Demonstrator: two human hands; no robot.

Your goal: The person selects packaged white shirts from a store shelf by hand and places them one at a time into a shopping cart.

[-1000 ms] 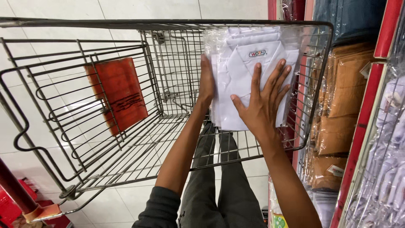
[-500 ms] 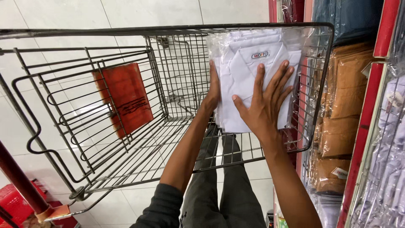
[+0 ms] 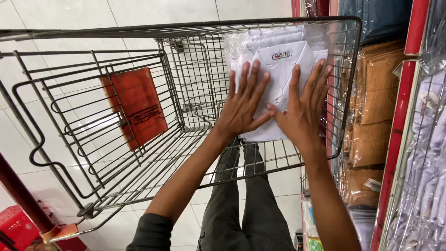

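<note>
A stack of white folded shirts in clear plastic wrap (image 3: pixel 278 56) lies inside a metal wire shopping cart (image 3: pixel 186 107), at its far right corner. My left hand (image 3: pixel 244 104) rests flat on top of the stack, fingers spread. Beside it, my right hand (image 3: pixel 302 109) presses flat on the same stack, fingers apart. Neither hand grips the pack. Both forearms reach over the cart's near rim.
An orange-red plastic flap (image 3: pixel 134 107) hangs on the cart's folding seat. Shelves on the right hold wrapped brown garments (image 3: pixel 376 93), white garments (image 3: pixel 427 158) and dark blue ones (image 3: pixel 376 18). A red basket (image 3: pixel 18 227) sits at the lower left on the tiled floor.
My left hand has come from the stack's left edge onto its top and now lies flat beside the right hand. The view has drifted slightly.
</note>
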